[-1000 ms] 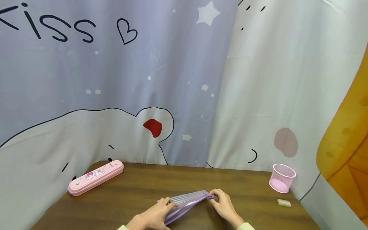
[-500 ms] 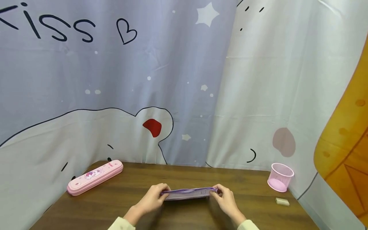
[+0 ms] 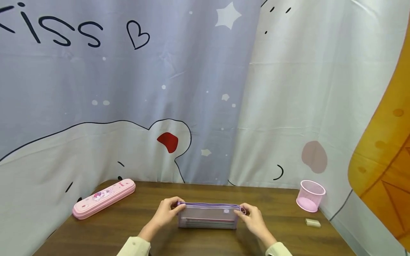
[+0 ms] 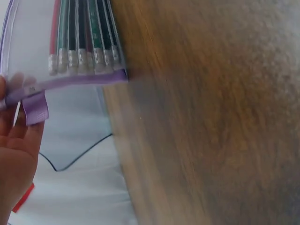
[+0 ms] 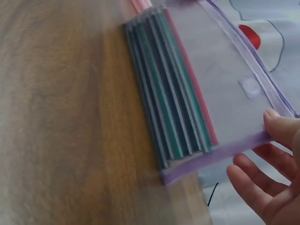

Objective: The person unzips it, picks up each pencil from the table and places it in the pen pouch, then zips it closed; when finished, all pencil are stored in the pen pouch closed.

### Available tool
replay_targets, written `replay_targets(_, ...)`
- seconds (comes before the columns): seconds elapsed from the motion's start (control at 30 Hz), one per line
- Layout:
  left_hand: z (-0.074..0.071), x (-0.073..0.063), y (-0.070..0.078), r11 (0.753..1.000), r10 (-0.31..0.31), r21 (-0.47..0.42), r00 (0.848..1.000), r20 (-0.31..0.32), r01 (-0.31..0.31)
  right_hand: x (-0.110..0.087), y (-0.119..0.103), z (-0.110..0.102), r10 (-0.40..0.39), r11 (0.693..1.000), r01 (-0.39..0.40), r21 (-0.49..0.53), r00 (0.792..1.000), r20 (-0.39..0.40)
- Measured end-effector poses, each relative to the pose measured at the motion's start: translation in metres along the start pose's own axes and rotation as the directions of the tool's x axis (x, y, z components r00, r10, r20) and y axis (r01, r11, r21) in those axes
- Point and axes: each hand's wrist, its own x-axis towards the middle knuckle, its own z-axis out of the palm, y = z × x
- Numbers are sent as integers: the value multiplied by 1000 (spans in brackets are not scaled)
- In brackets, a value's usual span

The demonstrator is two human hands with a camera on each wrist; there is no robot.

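Note:
A see-through zip pencil pouch [image 3: 208,212] with purple edging stands upright over the table, its long zip side up. Several pencils [image 5: 173,89] lie along its bottom, dark, green and one red; their eraser ends [image 4: 84,63] show in the left wrist view. My left hand [image 3: 164,212] pinches the upper left corner, thumb in front. A purple fabric tab [image 4: 35,108] sticks out beside those fingers. At the upper right corner, my right hand [image 3: 254,220] pinches the pouch between thumb and fingers. Whether the lower edge touches the table I cannot tell.
A pink pencil case [image 3: 104,199] lies at the back left of the wooden table [image 3: 153,193]. Toward the right edge stands a pink mesh pen cup [image 3: 310,196], with a small beige block [image 3: 313,223] in front of it. A printed curtain [image 3: 205,106] hangs behind.
The pouch went from slanted to level, then turned upright so its front faces me. My left hand moved from its left end up to the top corner. My right hand kept its corner.

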Motion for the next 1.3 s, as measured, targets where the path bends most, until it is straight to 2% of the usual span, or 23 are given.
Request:
replay_targets(0.1, -2, 0, -3, 999, -28, -37, 999, 20, 29, -2, -5, -4, 32, 999, -35, 42, 997, 73)
replay_targets(0.23, -3, 2, -3, 999, -42, -30, 998, 52, 43, -6, -12, -7, 40, 995, -49, 82, 994, 106)
replay_targets(0.3, -3, 5, -1, 1000, -27, 17, 998, 55, 26, -8, -19, -10, 28, 995, -38, 93, 994, 105)
replay_targets(0.4, -1, 8, 6, 987, 44, 150, 998, 46, -50, -11, -29, -12, 20, 995, -30, 96, 995, 99)
replay_targets(0.47, 1, 9, 12, 959, 111, 258, 993, 37, -116, -13, -31, -12, 25, 993, -33, 114, 997, 78)
replay_targets(0.6, 10, 11, 23, 869, 230, 440, 972, 46, -226, -16, -32, -10, 56, 983, -59, 176, 998, 24)
replay_targets(0.77, 30, 12, 35, 759, 266, 599, 961, 71, -255, -19, -32, -7, 67, 980, -63, 189, 998, -14)
replay_targets(0.83, 42, 13, 42, 731, 261, 634, 962, 81, -251, -20, -31, -6, 65, 982, -60, 179, 998, -18)
replay_targets(0.9, 55, 14, 52, 719, 263, 644, 960, 97, -262, -21, -29, -4, 57, 982, -53, 179, 998, -20)
replay_targets(0.97, 70, 16, 63, 721, 275, 630, 954, 121, -288, -20, -25, 0, 47, 983, -43, 177, 999, -19)
replay_targets(1.03, 85, 18, 74, 741, 286, 593, 947, 146, -315, -20, -20, 4, 29, 984, -28, 177, 1000, -6)
replay_targets(1.13, 104, 21, 88, 786, 309, 512, 937, 160, -347, -19, -14, 9, -9, 988, 7, 153, 1000, 13)
replay_targets(1.2, 113, 22, 93, 815, 324, 462, 936, 139, -350, -19, -13, 12, -46, 991, 44, 125, 999, 11)
replay_targets(1.3, 122, 23, 98, 845, 342, 407, 935, 88, -347, -21, -13, 13, -71, 995, 71, 68, 997, -4)
